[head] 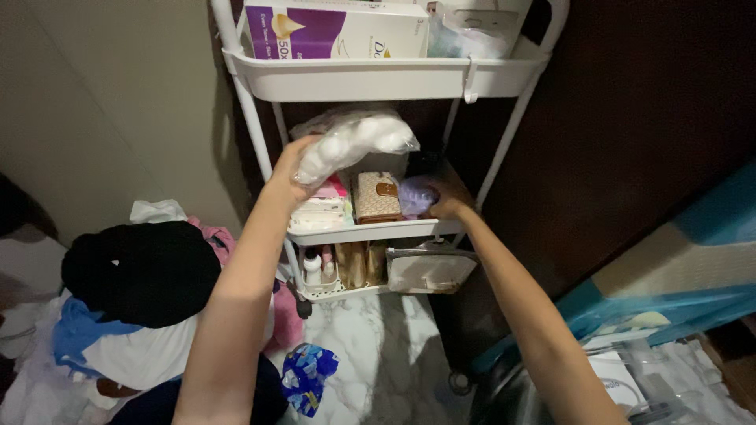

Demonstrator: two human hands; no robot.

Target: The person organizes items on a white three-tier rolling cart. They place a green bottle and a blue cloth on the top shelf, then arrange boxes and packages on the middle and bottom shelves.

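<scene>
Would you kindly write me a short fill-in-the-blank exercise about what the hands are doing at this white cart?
1. The left hand holds a clear bag of cotton balls above the ____ shelf of the white cart.
2. The right hand grips a small ____ bundle.
3. Between the hands stands a woven tan wallet with a ____ clasp.
4. The cart's top tray holds a purple and ____ box.

Missing words: middle; purple; brown; white

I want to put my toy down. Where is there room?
Bare marble floor lies between the white cart, clothes pile and blue packet. The middle shelf is crowded: both hands, left and right, hold bags there.
</scene>
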